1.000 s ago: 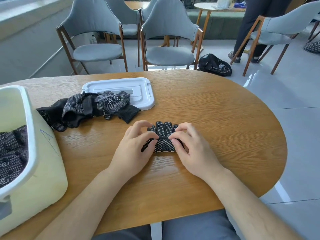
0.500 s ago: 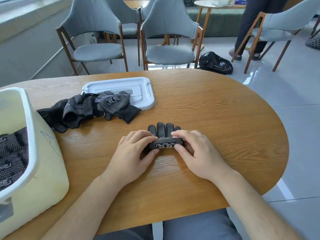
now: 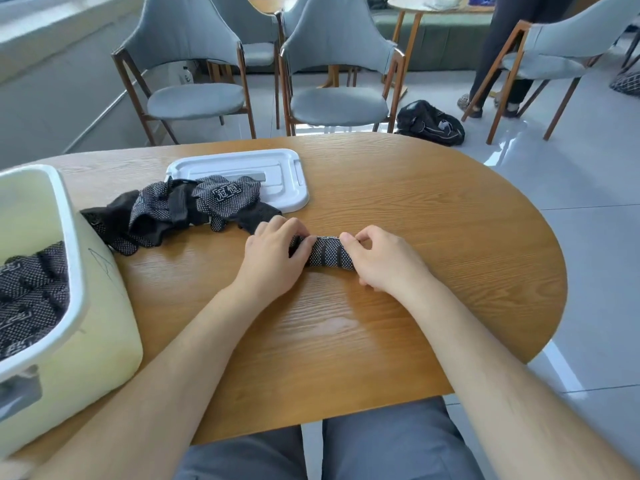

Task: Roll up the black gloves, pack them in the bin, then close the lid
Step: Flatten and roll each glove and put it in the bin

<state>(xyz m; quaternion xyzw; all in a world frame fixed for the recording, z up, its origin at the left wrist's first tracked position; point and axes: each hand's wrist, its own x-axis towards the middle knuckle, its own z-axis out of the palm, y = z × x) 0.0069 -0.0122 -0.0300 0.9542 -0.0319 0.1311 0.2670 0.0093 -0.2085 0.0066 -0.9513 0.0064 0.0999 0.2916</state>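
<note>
A black dotted glove (image 3: 329, 255) lies as a tight roll on the wooden table (image 3: 433, 237). My left hand (image 3: 273, 254) grips its left end and my right hand (image 3: 384, 258) grips its right end, fingers curled over the roll. A loose pile of black gloves (image 3: 180, 213) lies to the left, partly on the white lid (image 3: 284, 178). The pale yellow bin (image 3: 97, 306) with a white rim stands at the near left and holds several rolled gloves (image 3: 31, 292).
Grey chairs (image 3: 339, 74) stand beyond the table's far edge. A black bag (image 3: 429, 123) lies on the floor, and a person's legs (image 3: 498, 64) are at the back right. The table's rounded edge ends at the right.
The glove's fingers, sticking out before, are now rolled in. Both hands have moved a little farther from me with the roll.
</note>
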